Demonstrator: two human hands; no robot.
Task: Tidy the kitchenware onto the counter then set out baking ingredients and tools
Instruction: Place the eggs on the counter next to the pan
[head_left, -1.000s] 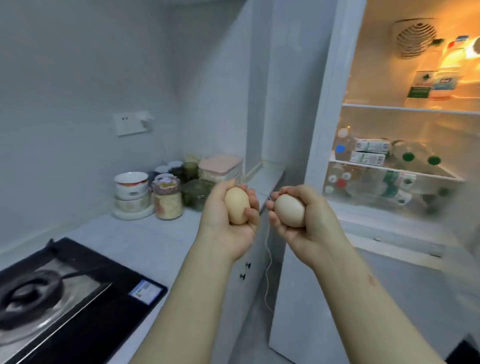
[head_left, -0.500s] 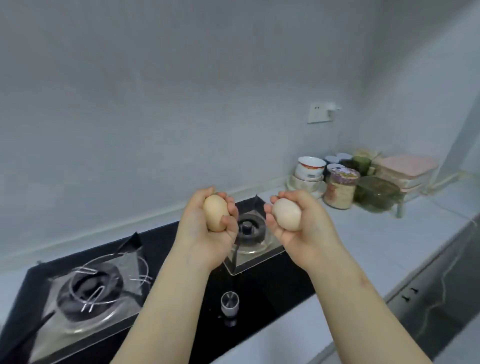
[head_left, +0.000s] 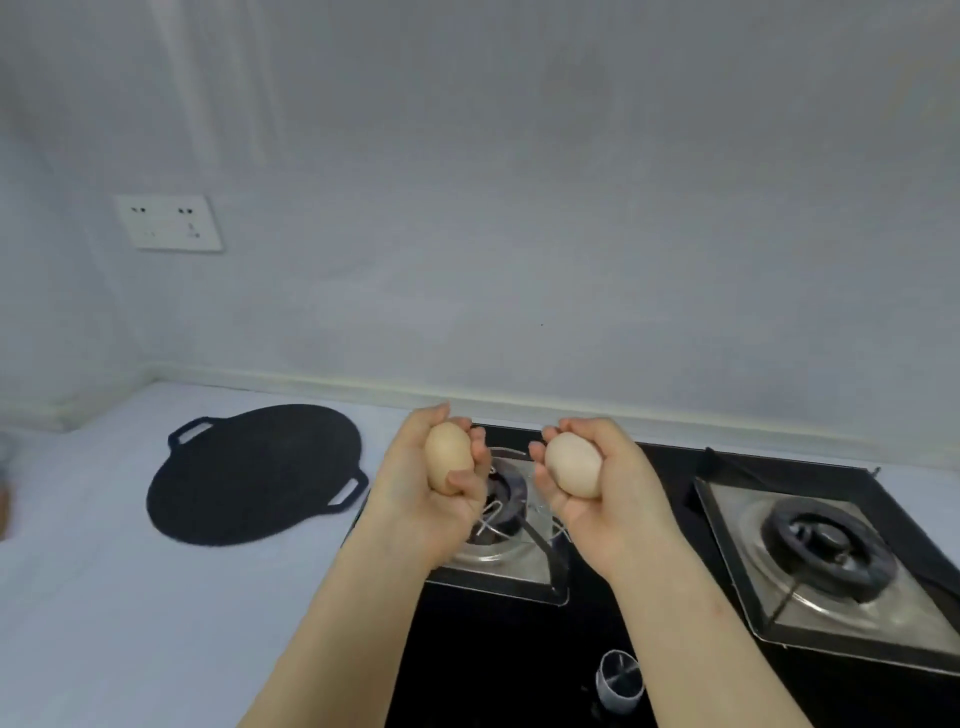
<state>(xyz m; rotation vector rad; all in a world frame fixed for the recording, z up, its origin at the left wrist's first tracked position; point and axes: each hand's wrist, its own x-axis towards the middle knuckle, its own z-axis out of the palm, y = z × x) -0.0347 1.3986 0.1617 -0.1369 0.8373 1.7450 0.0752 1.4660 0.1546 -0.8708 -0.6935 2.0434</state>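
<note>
Scanning from the left, we find open counter before the griddle pan: landing room. Our left hand cups a tan egg, our right hand a paler egg, both over the stove. We judge them light, brittle and prone to roll, so we cradle their middles, clear of the stove's metal edges.

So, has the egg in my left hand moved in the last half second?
Yes: the egg in the left hand has gone left, from the right burner to the left burner.
</note>
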